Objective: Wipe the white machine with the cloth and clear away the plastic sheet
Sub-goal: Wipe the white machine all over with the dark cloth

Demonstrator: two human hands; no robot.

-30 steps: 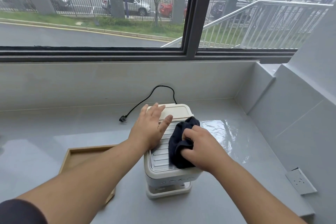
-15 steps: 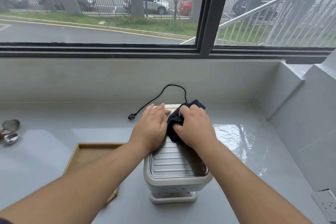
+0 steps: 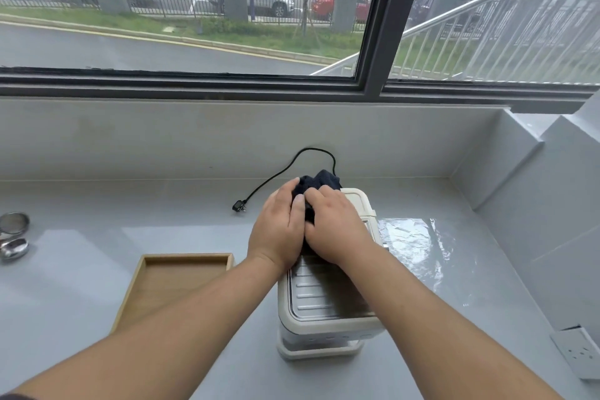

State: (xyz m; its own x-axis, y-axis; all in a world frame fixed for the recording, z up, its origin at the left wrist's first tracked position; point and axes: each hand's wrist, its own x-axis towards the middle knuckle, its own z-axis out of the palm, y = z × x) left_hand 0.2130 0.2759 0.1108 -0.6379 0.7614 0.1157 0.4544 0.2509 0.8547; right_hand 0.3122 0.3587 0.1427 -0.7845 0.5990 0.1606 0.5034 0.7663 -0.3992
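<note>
The white machine stands on the grey counter in front of me, its ribbed metal top facing up. A dark navy cloth is bunched at the machine's far end. My right hand presses on the cloth and grips it. My left hand lies right beside it on the machine's top left, fingers touching the cloth's edge. The clear plastic sheet lies flat and shiny on the counter to the right of the machine.
A shallow wooden tray sits left of the machine. The black power cord with its plug loops behind. Metal strainer parts rest at the far left. A wall socket is on the right wall.
My right hand has pushed the cloth from the machine's near right part up to its far end. My left hand has stayed on the top and now touches the cloth.
</note>
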